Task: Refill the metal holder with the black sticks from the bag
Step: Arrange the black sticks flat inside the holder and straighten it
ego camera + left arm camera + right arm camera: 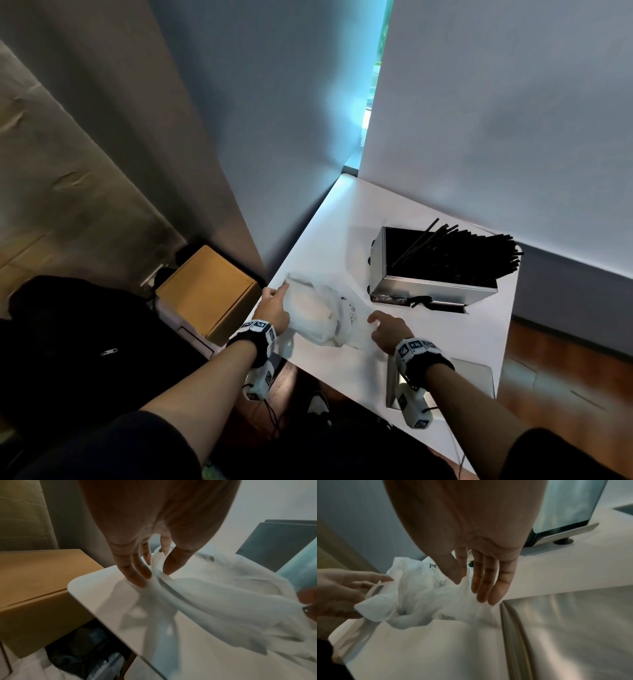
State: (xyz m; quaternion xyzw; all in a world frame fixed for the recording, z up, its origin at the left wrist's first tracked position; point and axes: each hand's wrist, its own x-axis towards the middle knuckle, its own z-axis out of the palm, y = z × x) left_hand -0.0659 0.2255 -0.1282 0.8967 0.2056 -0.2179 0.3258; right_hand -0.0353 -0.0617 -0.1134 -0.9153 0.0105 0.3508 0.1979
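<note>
The crumpled white plastic bag (322, 317) lies on the white table (428, 335) between the two hands, near the table's front left corner. The left hand (274, 310) pinches the bag's left edge between thumb and fingers (135, 573), while the right hand (388, 329) pinches its right side between thumb and forefinger, the other fingers (488, 586) straight. Behind them stands the metal holder (428, 291), full of black sticks (459, 253).

R hand (476, 566) pinches bag (412, 596); L hand (342, 591) grips it.
</note>
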